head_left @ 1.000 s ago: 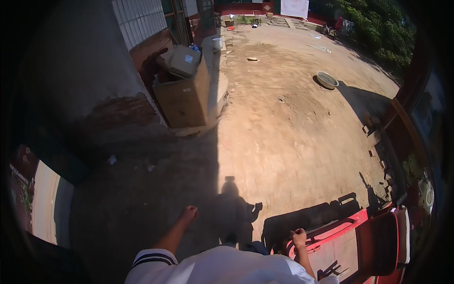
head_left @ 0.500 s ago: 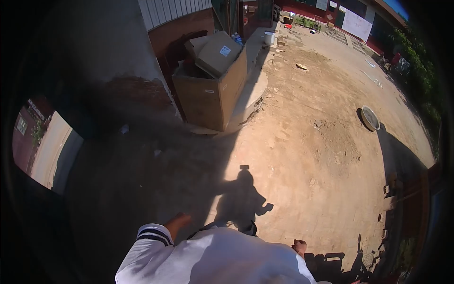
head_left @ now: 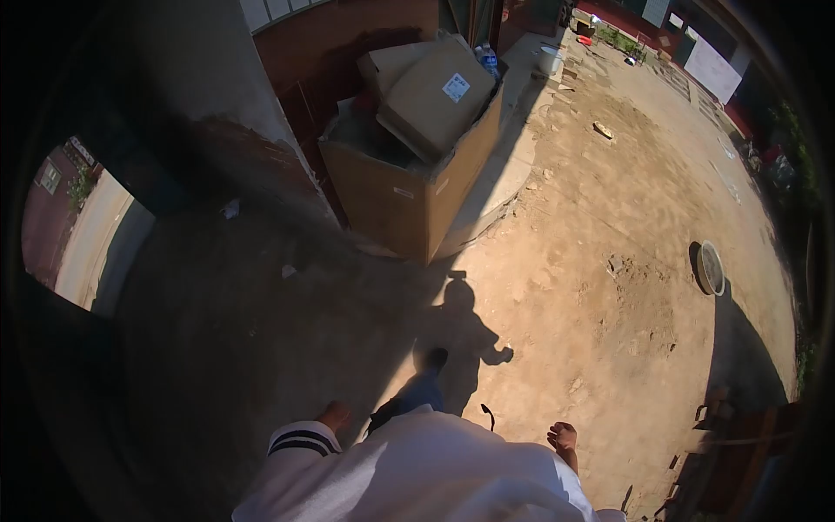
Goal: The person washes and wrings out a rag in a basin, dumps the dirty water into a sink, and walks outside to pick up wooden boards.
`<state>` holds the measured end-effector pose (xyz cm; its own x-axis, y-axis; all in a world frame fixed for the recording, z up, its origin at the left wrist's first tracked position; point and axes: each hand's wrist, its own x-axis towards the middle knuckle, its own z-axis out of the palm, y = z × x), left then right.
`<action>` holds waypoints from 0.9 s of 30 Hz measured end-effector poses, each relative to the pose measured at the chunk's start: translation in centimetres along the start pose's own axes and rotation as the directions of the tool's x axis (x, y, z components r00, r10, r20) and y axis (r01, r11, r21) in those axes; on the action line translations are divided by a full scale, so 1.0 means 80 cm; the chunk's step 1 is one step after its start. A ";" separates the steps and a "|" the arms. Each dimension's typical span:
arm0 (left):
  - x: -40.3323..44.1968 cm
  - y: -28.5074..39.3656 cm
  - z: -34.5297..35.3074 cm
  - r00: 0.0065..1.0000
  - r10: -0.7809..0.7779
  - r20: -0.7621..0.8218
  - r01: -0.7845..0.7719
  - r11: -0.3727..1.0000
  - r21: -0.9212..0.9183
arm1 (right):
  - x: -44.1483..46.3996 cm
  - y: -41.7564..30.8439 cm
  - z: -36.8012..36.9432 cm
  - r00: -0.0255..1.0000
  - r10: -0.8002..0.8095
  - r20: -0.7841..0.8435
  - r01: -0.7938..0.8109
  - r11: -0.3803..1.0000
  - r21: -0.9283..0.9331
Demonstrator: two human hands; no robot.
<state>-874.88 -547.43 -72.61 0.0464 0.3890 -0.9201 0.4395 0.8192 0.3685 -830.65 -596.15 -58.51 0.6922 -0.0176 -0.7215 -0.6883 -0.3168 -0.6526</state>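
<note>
My right hand (head_left: pixel 564 433) swings at the lower right, over sunlit ground, with its fingers curled in a loose fist. Nothing shows in it. My left hand (head_left: pixel 335 413) is in shade just beyond the striped cuff of my white sleeve (head_left: pixel 303 438); its fingers are too dark to make out. Neither hand touches anything around it that I can see. Ahead stands a large open cardboard box (head_left: pixel 378 196), with a smaller brown carton (head_left: pixel 439 91) tilted in its top and a blue-labelled plastic bottle (head_left: pixel 488 61) beside the carton.
A wide round basin (head_left: pixel 710 268) lies on the dirt to the right. A white bucket (head_left: pixel 550 59) stands on the concrete ledge behind the box. Scraps of litter (head_left: pixel 230 208) dot the shaded floor. To the left, a doorway gives onto a paved road (head_left: pixel 94 235).
I have moved forward, and the cardboard box looks nearer and larger. One leg in blue trousers now shows ahead of my shirt. My right hand has come further into view.
</note>
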 end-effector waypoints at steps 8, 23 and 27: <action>-0.012 0.406 0.233 0.867 0.446 0.222 -0.460 0.888 0.014 | -0.039 0.009 0.056 0.929 0.328 -0.170 -0.318 0.945 0.082; 0.057 0.354 0.301 0.953 -0.024 0.301 -0.153 0.820 0.551 | -0.021 -0.096 0.020 0.925 0.255 -0.281 -0.229 0.966 0.123; 0.063 0.405 0.365 0.971 -0.112 0.212 -0.062 0.736 0.674 | -0.053 -0.054 -0.005 0.774 0.473 -0.420 -0.408 0.881 0.241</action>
<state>-834.22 -531.18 -69.19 0.1858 0.1968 -0.9627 0.9254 0.2942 0.2388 -830.56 -595.08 -52.56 0.3015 -0.5620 -0.7702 -0.9407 -0.0434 -0.3365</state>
